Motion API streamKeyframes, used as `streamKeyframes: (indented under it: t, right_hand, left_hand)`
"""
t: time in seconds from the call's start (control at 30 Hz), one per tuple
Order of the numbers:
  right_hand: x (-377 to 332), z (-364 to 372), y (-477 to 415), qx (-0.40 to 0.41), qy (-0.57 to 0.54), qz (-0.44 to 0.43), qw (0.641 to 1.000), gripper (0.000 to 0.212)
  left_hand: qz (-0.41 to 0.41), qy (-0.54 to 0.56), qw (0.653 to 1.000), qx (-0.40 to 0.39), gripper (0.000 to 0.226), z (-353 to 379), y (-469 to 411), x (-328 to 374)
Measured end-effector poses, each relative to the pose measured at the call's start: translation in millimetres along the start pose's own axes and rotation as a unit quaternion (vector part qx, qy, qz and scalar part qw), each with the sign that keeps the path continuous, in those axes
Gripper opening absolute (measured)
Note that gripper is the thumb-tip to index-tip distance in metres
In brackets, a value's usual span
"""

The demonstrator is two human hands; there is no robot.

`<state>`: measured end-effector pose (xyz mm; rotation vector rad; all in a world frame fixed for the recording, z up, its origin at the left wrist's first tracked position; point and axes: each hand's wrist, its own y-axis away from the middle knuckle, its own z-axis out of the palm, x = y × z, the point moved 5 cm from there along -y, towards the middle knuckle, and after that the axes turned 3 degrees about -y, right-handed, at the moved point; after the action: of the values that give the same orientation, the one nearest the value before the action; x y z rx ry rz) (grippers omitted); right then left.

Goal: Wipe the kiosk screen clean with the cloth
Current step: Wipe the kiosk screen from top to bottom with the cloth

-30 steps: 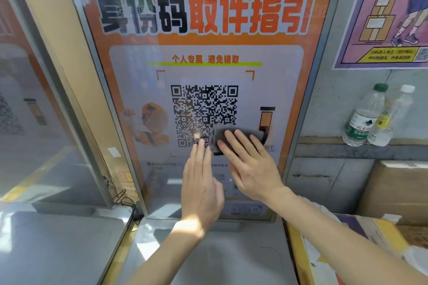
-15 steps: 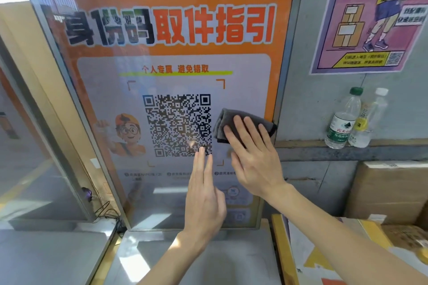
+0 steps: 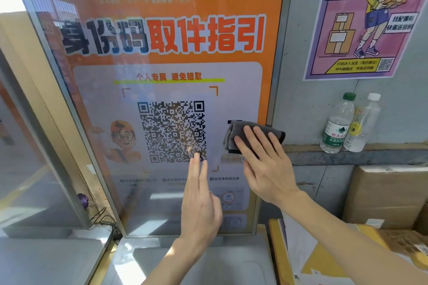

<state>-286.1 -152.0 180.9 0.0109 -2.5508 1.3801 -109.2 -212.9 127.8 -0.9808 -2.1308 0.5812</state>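
Sliding rightward since a second ago, the right hand (image 3: 266, 166) and the dark grey folded cloth (image 3: 234, 129) have moved away from the QR code (image 3: 172, 131) to the right edge of the kiosk screen (image 3: 162, 65). The cloth's far end now overlaps the screen's metal frame.

The right hand's fingers (image 3: 251, 146) lie straight and slightly spread, pressing the cloth flat against the glass. The left hand (image 3: 199, 210) is held upright with straight, close-set fingers. Its fingertips touch the screen at the QR code's lower right corner, as before, and it holds nothing.

The screen shows an orange poster design with large Chinese characters and a cartoon figure in an orange helmet.

To the right, a green-capped water bottle (image 3: 337, 125) and a white-capped bottle (image 3: 363, 122) stand side by side on a wall ledge (image 3: 312, 157). A pink poster (image 3: 363, 18) hangs above them, and a cardboard box (image 3: 389, 192) sits below.
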Motion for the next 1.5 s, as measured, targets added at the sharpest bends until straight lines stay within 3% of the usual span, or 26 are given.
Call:
streamKeyframes:
  t: [0.33,0.57,0.7,1.23,1.5]
  right_hand:
    - [3,17,57,-0.081,0.018,-0.076,0.994,0.072]
    - [28,-9,0,0.051,-0.017,0.034,0.998,0.063]
    - [18,3,-1,0.073,-0.041,0.045,0.995,0.065]
    - [-31,67,142,-0.082,-0.017,-0.027,0.996,0.075]
    - [-35,54,92,-0.022,-0.025,0.021,0.999,0.064]
  left_hand:
    - [0.009,-0.04,0.999,0.0,0.087,1,3,-1]
    - [0.033,-0.06,0.997,-0.043,0.087,22,28,0]
    - [0.027,-0.059,0.997,-0.049,0.088,30,34,-8]
    - [0.042,-0.048,0.997,-0.034,0.086,48,56,-27]
    - [0.033,-0.052,0.997,-0.052,0.089,43,59,-29]
